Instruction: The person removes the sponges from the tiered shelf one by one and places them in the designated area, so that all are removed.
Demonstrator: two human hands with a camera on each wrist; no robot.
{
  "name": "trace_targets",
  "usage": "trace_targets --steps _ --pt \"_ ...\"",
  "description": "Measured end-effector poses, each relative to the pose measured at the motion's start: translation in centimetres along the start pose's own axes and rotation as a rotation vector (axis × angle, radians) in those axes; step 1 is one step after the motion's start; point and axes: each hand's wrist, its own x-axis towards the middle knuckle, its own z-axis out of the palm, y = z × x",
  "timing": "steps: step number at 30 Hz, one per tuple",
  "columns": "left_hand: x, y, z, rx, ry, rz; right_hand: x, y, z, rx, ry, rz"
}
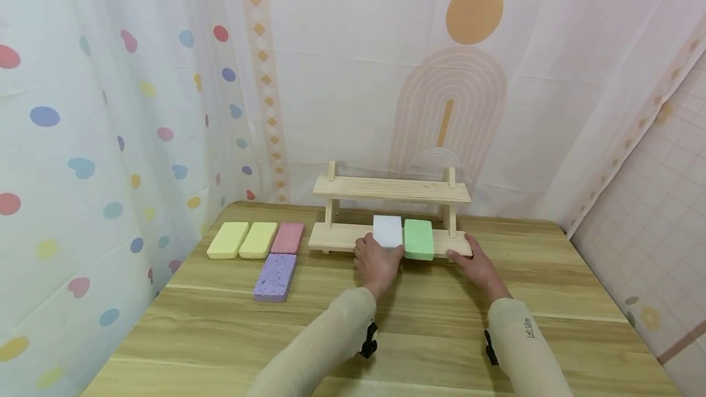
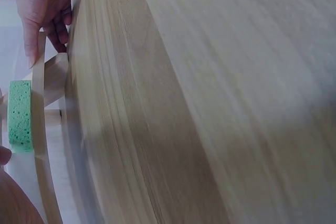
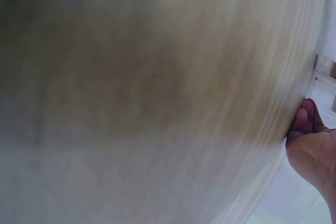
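With the left hand (image 1: pixel 379 263) pinching the white sponge (image 1: pixel 388 230) and the right hand (image 1: pixel 482 268) gripping the rack (image 1: pixel 391 189), a sideways nudge risked dislodging the green sponge (image 1: pixel 419 239).

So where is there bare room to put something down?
The top shelf is bare between its two uprights. So is the table right of the right hand, and between the purple sponge and the left sleeve. It's crowded mid lower shelf: white block, green sponge, left hand. The yellow sponges and pink sponge crowd the table's back left.
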Motion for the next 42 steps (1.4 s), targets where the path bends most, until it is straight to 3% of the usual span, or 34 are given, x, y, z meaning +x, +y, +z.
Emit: trace_targets --steps 11,18,35,42 --pt "0.6 -0.6 -1.3 -0.011 -0.014 0.009 -0.1 -0.1 0.0 0.004 0.0 0.002" --pt "0.9 -1.0 -2.2 -0.073 -0.041 0.018 -0.2 -0.1 0.1 -0.009 -0.002 -0.006" --pt "1.1 -1.9 -4.0 -0.125 -0.088 0.074 -0.3 -0.1 0.0 -0.004 -0.009 -0.006" --pt "1.4 -3.0 -5.4 -0.125 -0.108 0.132 0.2 0.1 0.1 0.005 -0.005 0.001"
